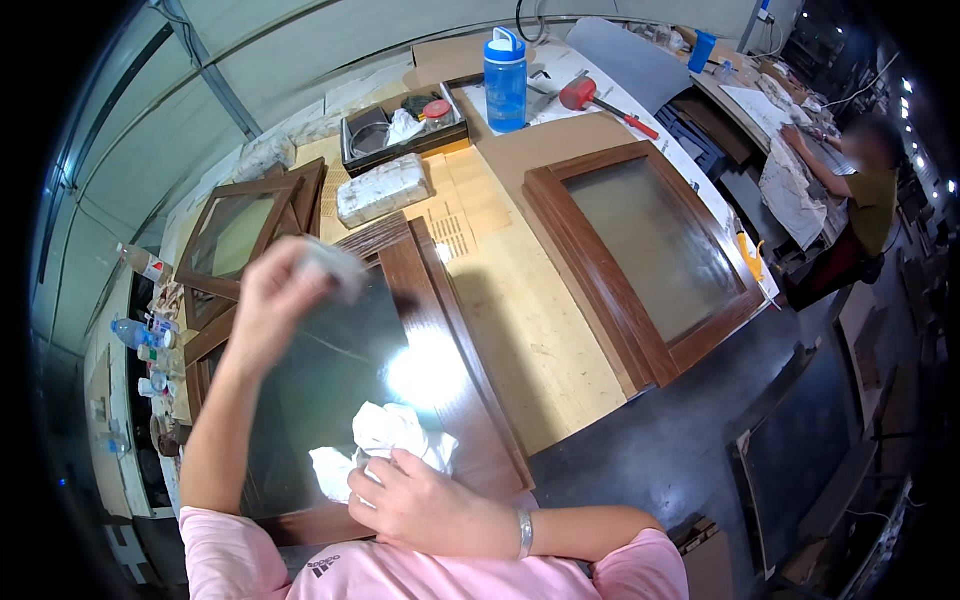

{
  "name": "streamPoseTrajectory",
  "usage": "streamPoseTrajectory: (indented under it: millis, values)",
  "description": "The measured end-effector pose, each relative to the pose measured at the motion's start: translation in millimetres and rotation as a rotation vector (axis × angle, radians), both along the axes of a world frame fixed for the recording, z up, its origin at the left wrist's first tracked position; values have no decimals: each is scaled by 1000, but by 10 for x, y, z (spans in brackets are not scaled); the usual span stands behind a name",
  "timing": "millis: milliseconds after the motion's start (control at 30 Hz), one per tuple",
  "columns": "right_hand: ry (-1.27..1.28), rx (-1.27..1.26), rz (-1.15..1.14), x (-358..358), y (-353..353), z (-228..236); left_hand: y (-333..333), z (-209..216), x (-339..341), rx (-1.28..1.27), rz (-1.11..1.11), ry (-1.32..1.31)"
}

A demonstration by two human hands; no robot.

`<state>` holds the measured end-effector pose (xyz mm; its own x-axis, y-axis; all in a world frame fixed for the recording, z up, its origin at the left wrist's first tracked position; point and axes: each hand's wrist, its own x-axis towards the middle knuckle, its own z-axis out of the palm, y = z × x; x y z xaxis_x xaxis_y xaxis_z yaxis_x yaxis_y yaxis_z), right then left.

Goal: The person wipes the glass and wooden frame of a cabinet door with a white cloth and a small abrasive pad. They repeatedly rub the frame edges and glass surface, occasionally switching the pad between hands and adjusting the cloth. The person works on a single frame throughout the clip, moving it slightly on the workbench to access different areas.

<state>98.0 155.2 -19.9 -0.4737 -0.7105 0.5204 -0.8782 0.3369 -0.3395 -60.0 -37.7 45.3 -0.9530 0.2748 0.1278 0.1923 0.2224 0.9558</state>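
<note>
A brown wooden frame with a glass panel [330,370] lies in front of me on the bench. Over its far left part, my left hand [278,290] is closed on a greyish cloth [338,268], which is smeared by motion. My right hand [425,503], wearing a silver bracelet, is at the near edge of the glass. Its curled fingers grip a crumpled white cloth [392,432] that rests on the pane. A bright light reflects off the glass beside that cloth.
Another glazed wooden frame [650,250] lies to the right, and further frames [235,235] are stacked at left. Behind are a wrapped block [383,190], an open tray [405,130], a blue bottle [505,82] and a red-handled tool [610,105]. A person [860,190] works at far right.
</note>
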Motion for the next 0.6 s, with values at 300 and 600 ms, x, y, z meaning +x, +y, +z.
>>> streamPoseTrajectory:
  millis: [300, 600]
  values:
    - [-138, 51, 16, 53, 63, 107, -1058, -811, -323, -525, 548, 271]
    - [-101, -210, -146, -585, 467, 290, -816, -817, -383, -59, 597, 136]
